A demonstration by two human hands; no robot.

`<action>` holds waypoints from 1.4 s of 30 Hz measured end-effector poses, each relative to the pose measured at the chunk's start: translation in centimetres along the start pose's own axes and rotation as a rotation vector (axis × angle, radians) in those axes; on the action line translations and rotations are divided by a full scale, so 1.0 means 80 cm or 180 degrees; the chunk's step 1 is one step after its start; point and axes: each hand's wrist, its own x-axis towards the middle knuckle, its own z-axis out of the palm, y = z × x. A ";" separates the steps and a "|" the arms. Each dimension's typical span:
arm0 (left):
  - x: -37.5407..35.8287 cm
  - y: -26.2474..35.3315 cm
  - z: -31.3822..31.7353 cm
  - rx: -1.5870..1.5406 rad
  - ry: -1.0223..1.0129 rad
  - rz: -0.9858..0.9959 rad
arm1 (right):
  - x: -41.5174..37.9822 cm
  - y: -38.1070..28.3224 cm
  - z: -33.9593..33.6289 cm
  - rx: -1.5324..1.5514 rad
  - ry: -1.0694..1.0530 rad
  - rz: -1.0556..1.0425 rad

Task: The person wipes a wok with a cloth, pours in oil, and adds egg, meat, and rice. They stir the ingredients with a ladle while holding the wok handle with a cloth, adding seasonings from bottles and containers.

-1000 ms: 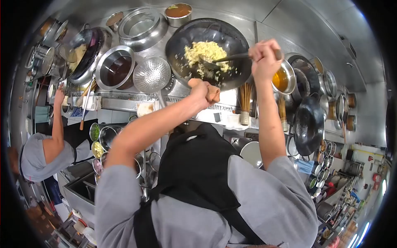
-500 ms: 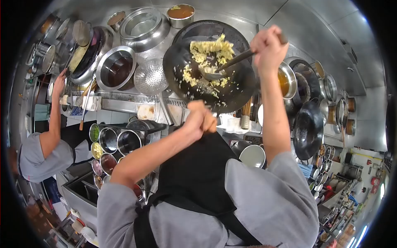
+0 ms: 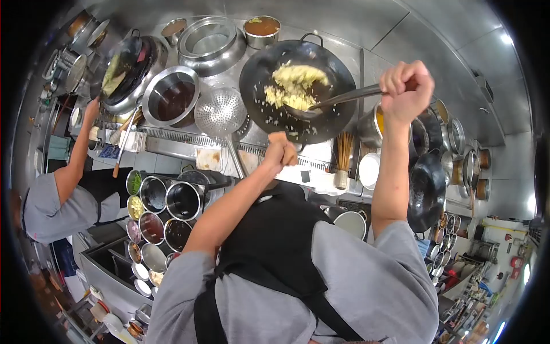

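Note:
My right hand (image 3: 405,92) is closed around the handle of a ladle (image 3: 349,95), whose bowl sits in the food inside a black wok (image 3: 256,74). Yellow egg mixed with white rice-like grains (image 3: 301,80) is bunched toward the wok's far side, partly in the air, with loose grains scattered nearer me. At the wok's near rim, my left hand (image 3: 281,152) is closed on its near edge; the exact grip is hidden by the fingers.
Left of the wok lie a perforated skimmer (image 3: 220,112) and a pot of dark liquid (image 3: 171,96). A bamboo brush (image 3: 344,155) stands right of it. Ingredient pots (image 3: 183,200) are below left. A co-worker's arm (image 3: 77,149) works at another wok at far left.
The wok has levelled and shifted, showing its far loop handle. The food has gathered upward. My right hand has moved right and down with the ladle, which now lies flatter.

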 end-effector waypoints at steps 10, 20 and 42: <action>0.080 0.027 0.029 0.0296 0.1107 0.0244 | -0.039 -0.052 0.000 -0.0041 -0.0245 -0.1120; -0.019 0.045 0.006 -0.0228 -0.0396 -0.1037 | -0.056 0.064 -0.005 0.0641 -0.0245 -0.0654; -0.176 0.025 -0.077 0.0524 0.0331 -0.0649 | -0.061 0.171 -0.020 -0.0724 -0.0588 -0.1108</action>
